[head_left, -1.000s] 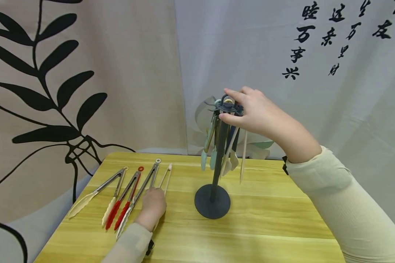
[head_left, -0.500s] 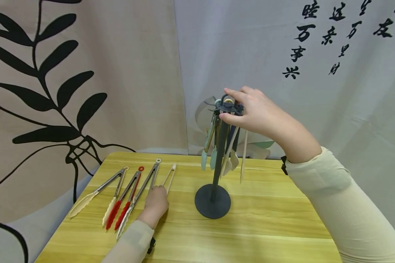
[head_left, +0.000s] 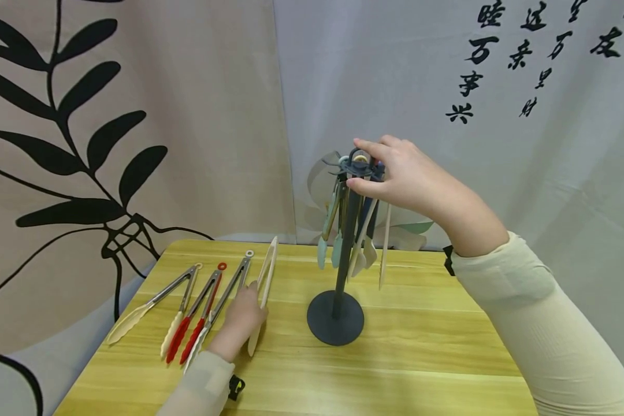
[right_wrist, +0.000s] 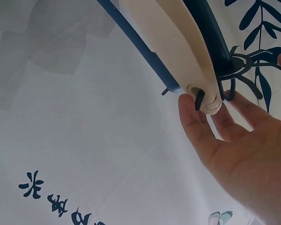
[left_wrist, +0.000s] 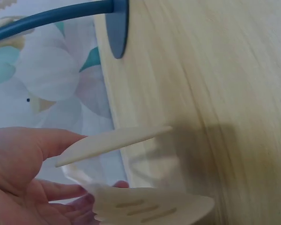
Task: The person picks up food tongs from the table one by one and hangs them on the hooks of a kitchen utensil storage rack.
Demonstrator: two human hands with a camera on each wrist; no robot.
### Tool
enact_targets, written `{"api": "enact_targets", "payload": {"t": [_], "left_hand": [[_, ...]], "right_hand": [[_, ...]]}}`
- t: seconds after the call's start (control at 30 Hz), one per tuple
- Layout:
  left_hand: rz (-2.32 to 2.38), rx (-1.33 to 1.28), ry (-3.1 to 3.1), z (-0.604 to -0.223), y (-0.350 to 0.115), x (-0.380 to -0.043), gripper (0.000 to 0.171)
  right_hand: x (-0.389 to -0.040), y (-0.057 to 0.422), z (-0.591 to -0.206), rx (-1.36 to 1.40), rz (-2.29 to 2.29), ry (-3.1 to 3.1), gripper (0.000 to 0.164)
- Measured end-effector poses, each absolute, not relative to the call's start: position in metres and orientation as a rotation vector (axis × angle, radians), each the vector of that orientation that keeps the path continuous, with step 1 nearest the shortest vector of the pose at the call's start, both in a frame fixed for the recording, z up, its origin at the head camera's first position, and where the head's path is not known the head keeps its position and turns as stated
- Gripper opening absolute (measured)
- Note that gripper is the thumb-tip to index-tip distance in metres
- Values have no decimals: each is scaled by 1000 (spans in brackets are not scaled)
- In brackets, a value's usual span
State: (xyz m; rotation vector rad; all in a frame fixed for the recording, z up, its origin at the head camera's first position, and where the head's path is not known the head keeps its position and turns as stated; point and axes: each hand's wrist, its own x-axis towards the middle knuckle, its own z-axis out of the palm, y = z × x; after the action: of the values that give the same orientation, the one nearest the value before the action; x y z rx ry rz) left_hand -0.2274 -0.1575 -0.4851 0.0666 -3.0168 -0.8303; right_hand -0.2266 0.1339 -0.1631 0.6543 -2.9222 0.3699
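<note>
- Nearest you, your L sleeve, pale, w/ a small black item at the wrist
- Your L hand has the cream tongs in its grip, thumb against one side, fingers at the other
- Those tongs are spread apart, w/ slots in one head, and throw a shadow on the wood table; they're btwn the other tongs and the rack
- Just L of that hand: silver tongs w/ white heads, then the red-headed pair, then cream-headed ones w/ metal arms, all lying splayed in a row on the table
- Farther R, the dark rack stands upright on its round base
- Your R hand holds the rack's top, thumb & fingers arched round the hooks, fingertips by the end of a cream handle
- Pale green utensils, plus navy and beige ones, hang round the pole
- Behind it all, a cloth backdrop w/ black leaf print on L, black characters upper R
</note>
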Motion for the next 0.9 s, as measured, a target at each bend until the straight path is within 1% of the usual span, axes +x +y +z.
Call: {"api": "enact_targets", "payload": {"t": [0.6,0.9], "left_hand": [[-1005,-17,-2733,-459,-150,-226,77],[-1077,-55,-2637,-438,-142,-220,78]], "right_hand": [[-227,134,-163,660,425,-2917,71],[-228,136,-166,683,459,-2897,68]]}}
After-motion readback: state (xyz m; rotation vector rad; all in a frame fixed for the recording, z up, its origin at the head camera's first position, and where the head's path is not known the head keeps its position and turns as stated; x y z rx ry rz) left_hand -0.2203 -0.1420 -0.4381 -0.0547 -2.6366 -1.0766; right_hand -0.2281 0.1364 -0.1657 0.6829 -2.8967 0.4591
